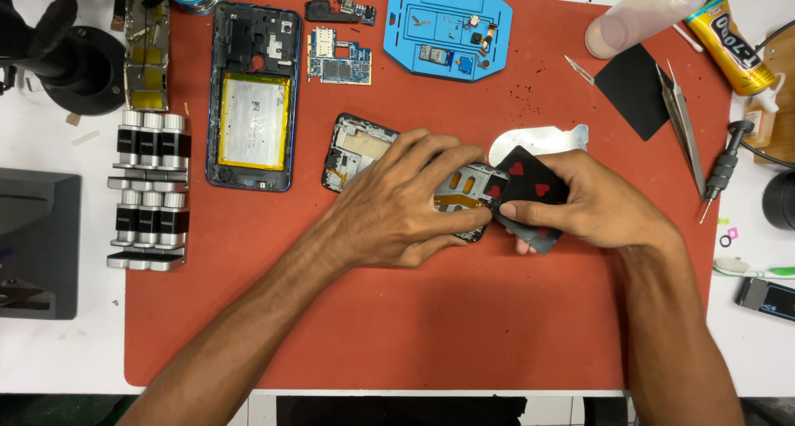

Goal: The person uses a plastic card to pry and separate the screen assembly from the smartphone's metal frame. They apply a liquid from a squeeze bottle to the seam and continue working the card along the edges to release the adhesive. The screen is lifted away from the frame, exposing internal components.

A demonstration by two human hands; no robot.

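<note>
On the red mat (414, 327) in the middle of the table, an opened phone frame (364, 149) lies under both hands. Left hand (397, 206) presses it down with spread fingers; right hand (592, 202) grips a black playing card (530, 186) touching the frame's right edge.

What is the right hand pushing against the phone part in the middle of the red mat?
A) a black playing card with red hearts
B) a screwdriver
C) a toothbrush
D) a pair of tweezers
A: the right hand grips a black playing card with red hearts at the edge of the phone part, which the left hand presses down; the tweezers and screwdriver lie aside.
</note>
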